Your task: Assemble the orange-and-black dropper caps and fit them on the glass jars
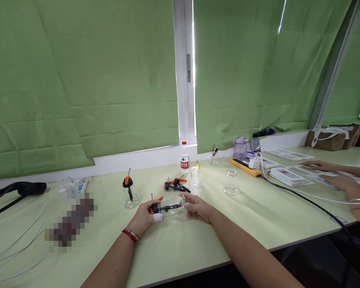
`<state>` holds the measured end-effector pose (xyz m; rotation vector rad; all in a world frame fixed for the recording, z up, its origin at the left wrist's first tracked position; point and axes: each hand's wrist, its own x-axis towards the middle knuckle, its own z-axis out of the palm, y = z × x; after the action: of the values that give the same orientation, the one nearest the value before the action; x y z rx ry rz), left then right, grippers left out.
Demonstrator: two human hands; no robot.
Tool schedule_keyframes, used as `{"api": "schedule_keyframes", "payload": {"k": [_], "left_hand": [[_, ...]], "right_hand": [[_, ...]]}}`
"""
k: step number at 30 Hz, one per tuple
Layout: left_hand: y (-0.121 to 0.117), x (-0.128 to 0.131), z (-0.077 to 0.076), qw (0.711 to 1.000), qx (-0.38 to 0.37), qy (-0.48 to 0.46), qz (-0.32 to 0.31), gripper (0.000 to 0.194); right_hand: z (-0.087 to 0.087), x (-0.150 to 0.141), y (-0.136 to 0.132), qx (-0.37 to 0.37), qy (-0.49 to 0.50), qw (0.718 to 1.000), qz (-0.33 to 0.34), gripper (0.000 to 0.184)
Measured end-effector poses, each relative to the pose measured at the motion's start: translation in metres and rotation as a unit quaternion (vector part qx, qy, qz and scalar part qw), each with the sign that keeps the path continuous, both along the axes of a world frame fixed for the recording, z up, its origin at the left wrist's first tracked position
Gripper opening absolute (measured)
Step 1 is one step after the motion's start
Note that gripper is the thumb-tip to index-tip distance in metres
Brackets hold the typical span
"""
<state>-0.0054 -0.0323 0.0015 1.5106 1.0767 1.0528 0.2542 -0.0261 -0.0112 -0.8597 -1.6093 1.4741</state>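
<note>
Near the front of the table I hold a clear glass vessel (174, 203) on its side. A black-and-orange clamp-like tool (168, 208) sits in it, its black bar running along the inside. My left hand (144, 218), with white tape on one finger, grips the end where the tool's head is. My right hand (196, 206) is closed around the vessel's other end. To the left stands another glass vessel (132, 201) with a similar tool (128, 183) in its mouth. Several loose black-and-orange tools (177, 184) lie beyond my hands, beside an upside-down glass (195, 179).
Behind are a water bottle (184, 157) and a glass with a yellow-and-black tool (215, 151). Clear glass pieces (231, 191) and an orange power strip (245, 167) with cables lie right. Another person's hands (337, 181) rest on papers. White cables (27, 236) cross the left side.
</note>
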Motion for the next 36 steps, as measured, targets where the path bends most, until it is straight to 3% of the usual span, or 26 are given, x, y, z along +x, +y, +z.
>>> {"api": "schedule_keyframes", "payload": {"k": [4,10,15,36], "left_hand": [[-0.0011,0.0013,0.0013,1.0,-0.006,-0.003,-0.01,0.058],[-0.0027,0.002,0.0028,1.0,-0.009,-0.002,0.0,0.059],[-0.001,-0.0004,0.0016,1.0,0.007,0.0,0.011,0.058],[-0.0019,0.0005,0.0017,1.0,-0.005,0.004,-0.006,0.059]], "right_hand": [[-0.0006,-0.0033,0.002,-0.003,-0.018,1.0,-0.013,0.055],[0.0007,-0.0036,0.0,-0.001,-0.026,0.999,-0.027,0.057],[0.0042,0.001,-0.004,0.008,0.003,1.0,-0.001,0.076],[0.0063,-0.0041,-0.0017,-0.011,-0.016,1.0,-0.011,0.049]]}}
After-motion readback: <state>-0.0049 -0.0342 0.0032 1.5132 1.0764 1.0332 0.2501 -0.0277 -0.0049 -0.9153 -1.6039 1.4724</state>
